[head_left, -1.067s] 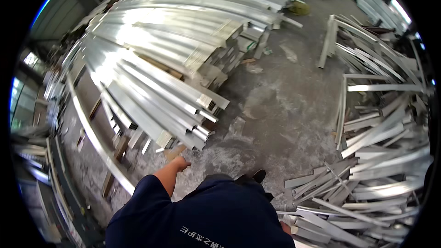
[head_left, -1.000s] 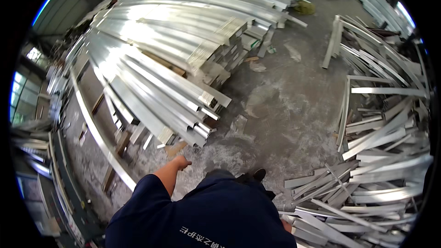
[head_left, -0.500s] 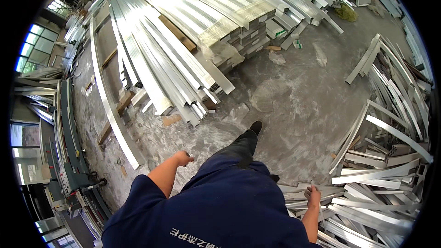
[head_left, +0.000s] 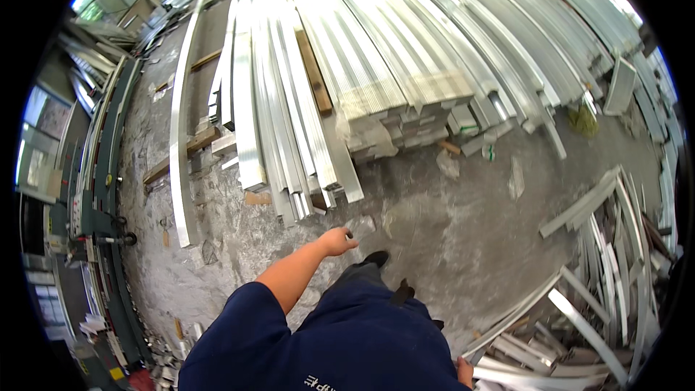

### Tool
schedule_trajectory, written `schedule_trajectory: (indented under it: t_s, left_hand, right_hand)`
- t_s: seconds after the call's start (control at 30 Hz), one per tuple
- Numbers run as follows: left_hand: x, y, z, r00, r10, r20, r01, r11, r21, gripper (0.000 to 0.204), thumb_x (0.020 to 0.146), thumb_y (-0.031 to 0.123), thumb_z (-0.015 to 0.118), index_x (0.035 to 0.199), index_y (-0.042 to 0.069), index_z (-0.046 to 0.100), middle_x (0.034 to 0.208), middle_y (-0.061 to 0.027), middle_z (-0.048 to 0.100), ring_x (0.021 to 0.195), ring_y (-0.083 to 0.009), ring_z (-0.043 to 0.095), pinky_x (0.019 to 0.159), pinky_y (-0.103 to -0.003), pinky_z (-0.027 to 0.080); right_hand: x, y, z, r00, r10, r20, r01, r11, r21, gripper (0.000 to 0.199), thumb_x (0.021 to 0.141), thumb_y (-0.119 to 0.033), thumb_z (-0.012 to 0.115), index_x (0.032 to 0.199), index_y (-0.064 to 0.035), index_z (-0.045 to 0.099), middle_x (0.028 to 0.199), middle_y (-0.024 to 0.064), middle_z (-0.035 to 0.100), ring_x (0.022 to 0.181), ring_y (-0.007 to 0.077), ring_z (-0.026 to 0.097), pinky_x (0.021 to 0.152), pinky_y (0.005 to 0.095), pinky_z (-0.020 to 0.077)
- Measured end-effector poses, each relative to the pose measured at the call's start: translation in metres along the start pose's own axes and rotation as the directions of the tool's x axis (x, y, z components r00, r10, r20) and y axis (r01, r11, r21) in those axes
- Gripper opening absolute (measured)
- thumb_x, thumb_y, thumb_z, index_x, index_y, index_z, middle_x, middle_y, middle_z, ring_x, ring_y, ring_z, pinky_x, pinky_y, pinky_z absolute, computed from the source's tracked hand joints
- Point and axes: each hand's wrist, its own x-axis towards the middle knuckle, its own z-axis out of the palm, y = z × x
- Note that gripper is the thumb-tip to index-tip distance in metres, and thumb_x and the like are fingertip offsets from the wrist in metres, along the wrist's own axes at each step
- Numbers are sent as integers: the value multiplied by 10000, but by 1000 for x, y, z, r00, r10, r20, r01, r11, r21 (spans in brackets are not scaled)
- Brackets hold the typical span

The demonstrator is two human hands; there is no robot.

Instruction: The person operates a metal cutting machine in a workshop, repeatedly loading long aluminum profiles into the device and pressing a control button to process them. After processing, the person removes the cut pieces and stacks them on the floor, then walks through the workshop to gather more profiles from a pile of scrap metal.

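Observation:
My left hand (head_left: 339, 241) reaches forward over the floor, its fingers curled closed. A small dark thing (head_left: 350, 234) shows at its fingertips, too small to name. Beyond it lie the near ends of long silvery metal profiles (head_left: 295, 206), apart from the hand. My right hand (head_left: 464, 372) hangs low at my right side, partly cut off by my body, close to a heap of metal offcuts (head_left: 536, 369). How its fingers lie does not show.
A tall stack of metal profiles (head_left: 405, 90) fills the far middle, its end wrapped in film. A single long bar (head_left: 182, 174) lies on wooden blocks (head_left: 203, 138) at left. Further left stands a long dark green machine (head_left: 98, 206). Plastic scraps (head_left: 515, 177) lie on the grey floor.
The view has turned rightward and I have stepped on. My left hand has swung forward toward the profile ends. My right hand has dropped back toward the lower edge of the picture.

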Motion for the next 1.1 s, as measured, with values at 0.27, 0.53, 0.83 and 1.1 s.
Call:
schedule_trajectory:
  t_s: [0.27,0.53,0.83,1.1]
  left_hand:
    - [-91,-52,62,877,-385,-288,345,921,-182,608,814,497,707,1072,-52,683,1066,-282,687,1017,-420,659,877,-462,528]
    - [-280,-77,217,492,-841,226,851,410,-327,473,879,423,690,958,-41,738,941,-136,757,900,-257,742,738,-422,570]
    - [-292,-34,268,600,-751,276,776,463,-428,507,881,437,685,1121,-9,714,1038,-131,749,859,-270,743,755,-419,562]
    - [-184,-55,194,744,-659,-107,485,643,-593,408,827,380,732,890,-23,748,792,-146,732,663,-240,705,646,-373,556]
  right_hand:
    - [137,-101,-61,976,-77,203,86,996,-37,431,943,-220,622,1254,69,549,1078,204,663,838,314,682,682,406,564]
    - [215,-199,-67,930,-239,278,256,966,-29,421,951,-228,612,1264,40,526,1054,207,661,838,341,690,696,451,590]
    - [220,-211,-35,874,-135,466,262,940,-218,469,946,-213,622,1308,55,492,1120,233,648,947,352,677,782,475,580]
    - [188,-235,-33,885,-187,427,292,936,-195,483,967,-216,595,1331,78,476,1179,240,642,957,363,674,800,463,561]
